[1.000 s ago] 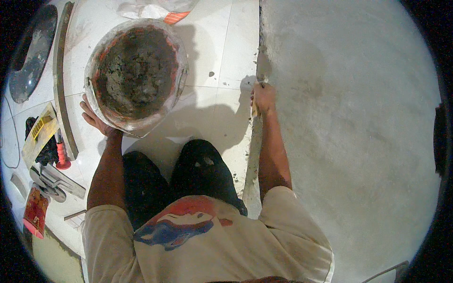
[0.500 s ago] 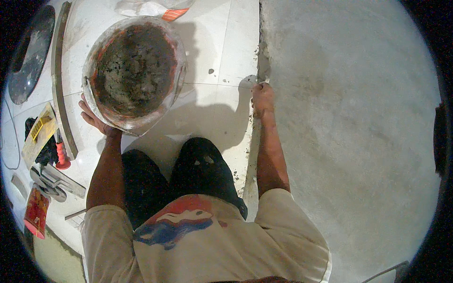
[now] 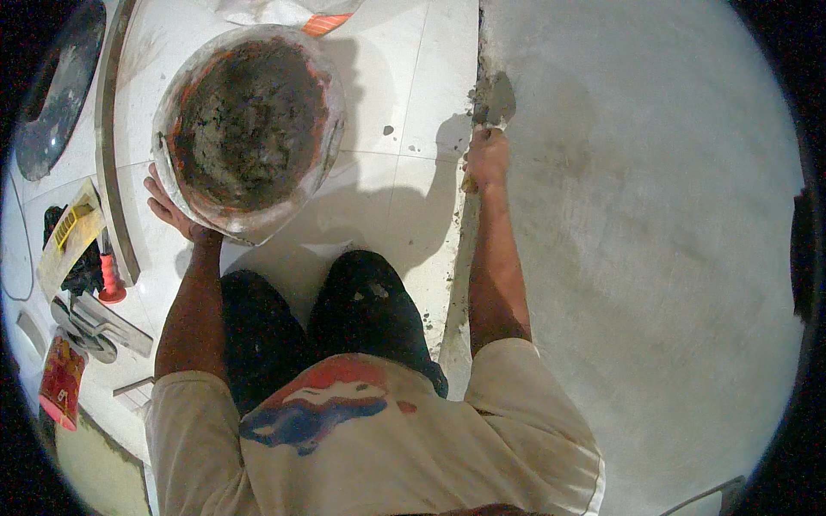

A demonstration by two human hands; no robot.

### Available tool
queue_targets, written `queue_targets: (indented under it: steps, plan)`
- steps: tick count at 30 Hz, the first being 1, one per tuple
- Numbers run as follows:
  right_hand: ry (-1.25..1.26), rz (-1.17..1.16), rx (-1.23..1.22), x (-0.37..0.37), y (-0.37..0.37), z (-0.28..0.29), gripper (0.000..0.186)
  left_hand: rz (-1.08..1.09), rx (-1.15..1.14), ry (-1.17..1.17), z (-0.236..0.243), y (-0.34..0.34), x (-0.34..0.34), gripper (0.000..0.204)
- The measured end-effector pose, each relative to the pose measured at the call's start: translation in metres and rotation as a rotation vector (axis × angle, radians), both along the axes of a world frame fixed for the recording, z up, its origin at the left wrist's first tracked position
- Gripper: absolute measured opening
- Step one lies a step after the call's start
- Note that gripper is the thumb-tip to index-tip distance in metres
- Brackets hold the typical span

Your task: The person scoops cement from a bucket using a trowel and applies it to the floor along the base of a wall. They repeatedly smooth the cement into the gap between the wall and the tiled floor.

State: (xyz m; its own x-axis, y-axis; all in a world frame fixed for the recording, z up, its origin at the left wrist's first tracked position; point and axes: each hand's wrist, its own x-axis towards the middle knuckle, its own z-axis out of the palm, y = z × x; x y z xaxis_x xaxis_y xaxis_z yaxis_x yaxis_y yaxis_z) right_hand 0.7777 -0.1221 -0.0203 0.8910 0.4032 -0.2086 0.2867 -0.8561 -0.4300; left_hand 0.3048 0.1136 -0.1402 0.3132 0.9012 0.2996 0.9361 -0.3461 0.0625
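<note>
The trowel (image 3: pixel 499 99), gripped by the right hand (image 3: pixel 488 161), is at the ragged, crumb-strewn seam where the white tile floor (image 3: pixel 379 86) meets a smooth, mottled grey cement surface (image 3: pixel 654 224). The left hand (image 3: pixel 172 206), fingers spread, touches the near-left side of the round bucket (image 3: pixel 334 129), whose whitish rim is crusted; dark, lumpy mortar (image 3: pixel 249 120) lies inside. Farther left are a long, straight-edged bar (image 3: pixel 107 129), a red-handled tool (image 3: pixel 110 279), metal trowels (image 3: pixel 107 320) and a crumpled red packet (image 3: pixel 62 378).
</note>
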Motion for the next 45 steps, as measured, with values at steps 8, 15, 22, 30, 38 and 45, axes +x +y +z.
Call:
queue_targets:
  steps: [8,15,22,30,38,45]
  plan:
    - [0.351,-0.161,-0.089,-0.024,-0.03,0.019,0.034,-0.041,-0.348,-0.766,-0.023,-0.001,-0.01,0.087]
    - [0.364,-0.328,-0.032,-0.128,-0.099,0.062,0.036,-0.025,-0.154,-0.043,-0.008,-0.001,-0.009,0.089]
    - [0.03,-0.079,-0.161,-0.068,-0.079,0.003,0.038,-0.038,-0.452,-0.75,-0.028,0.003,-0.003,0.082]
    - [0.053,-0.161,-0.02,-0.107,-0.053,0.078,0.036,0.001,-0.476,-0.804,-0.037,0.0,-0.021,0.085]
    - [0.31,-0.376,0.021,-0.116,-0.072,0.067,0.033,-0.021,-0.465,-0.961,-0.038,-0.007,-0.021,0.078]
    - [0.37,-0.293,0.036,-0.081,-0.111,0.028,0.032,-0.002,-0.352,-0.657,-0.036,-0.007,-0.015,0.076]
